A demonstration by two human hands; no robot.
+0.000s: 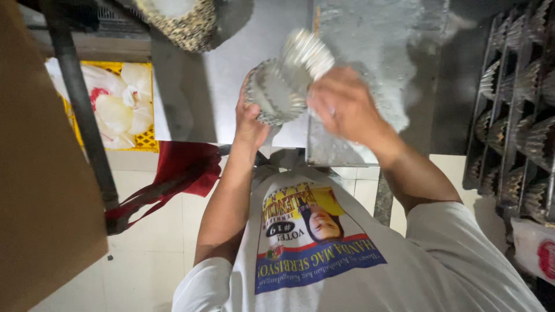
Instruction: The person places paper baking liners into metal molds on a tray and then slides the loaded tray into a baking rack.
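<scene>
Both hands lift fluted tins above the grey metal table [243, 75].
Left hand [250, 124] grips a round fluted silver tin [273, 95]; right hand [342, 104] clutches a stack of fluted silver tins [306, 55], near the table's front edge.

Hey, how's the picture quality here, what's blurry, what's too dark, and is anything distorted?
Head view: the right hand and the stack of fluted metal moulds it holds are smeared by motion blur; the left hand and its mould are sharper. The steel table is evenly lit, without harsh glare, while the rack of moulds at right sits in deep shadow. Wide-angle bending shows at the edges.
</scene>
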